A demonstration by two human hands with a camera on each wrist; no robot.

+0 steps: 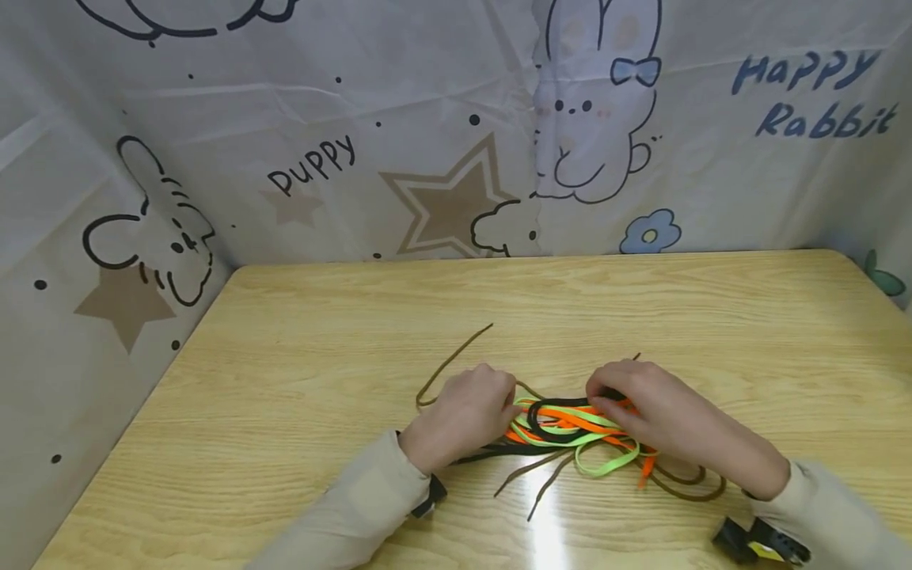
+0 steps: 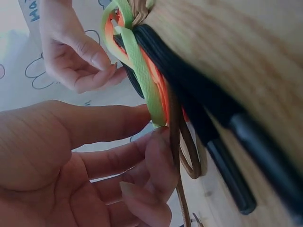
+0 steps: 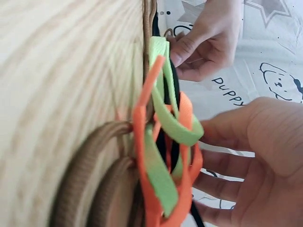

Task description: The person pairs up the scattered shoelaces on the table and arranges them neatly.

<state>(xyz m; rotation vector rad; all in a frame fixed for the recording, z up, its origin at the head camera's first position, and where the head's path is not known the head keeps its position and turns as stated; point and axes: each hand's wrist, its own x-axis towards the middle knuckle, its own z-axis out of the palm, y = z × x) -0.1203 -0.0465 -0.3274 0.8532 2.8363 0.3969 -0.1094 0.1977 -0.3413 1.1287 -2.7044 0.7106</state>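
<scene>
A bundle of flat shoelaces (image 1: 570, 419) in lime green, orange and black lies on the table, with thin brown laces under and around it. My left hand (image 1: 470, 408) pinches the bundle's left end between thumb and fingers; in the left wrist view its fingertips (image 2: 158, 137) meet at a lime green loop (image 2: 149, 90). At the right end my right hand (image 1: 644, 396) has its thumb and fingers around the folded laces. In the right wrist view orange and green loops (image 3: 161, 189) hang in front of those fingers, partly hiding the fingertips.
Brown lace ends (image 1: 545, 479) trail toward the front, and another brown end (image 1: 456, 356) curves to the back left. Black lace tips (image 2: 232, 175) stick out beside the left hand. A patterned cloth (image 1: 321, 95) hangs behind the wooden table (image 1: 321, 317).
</scene>
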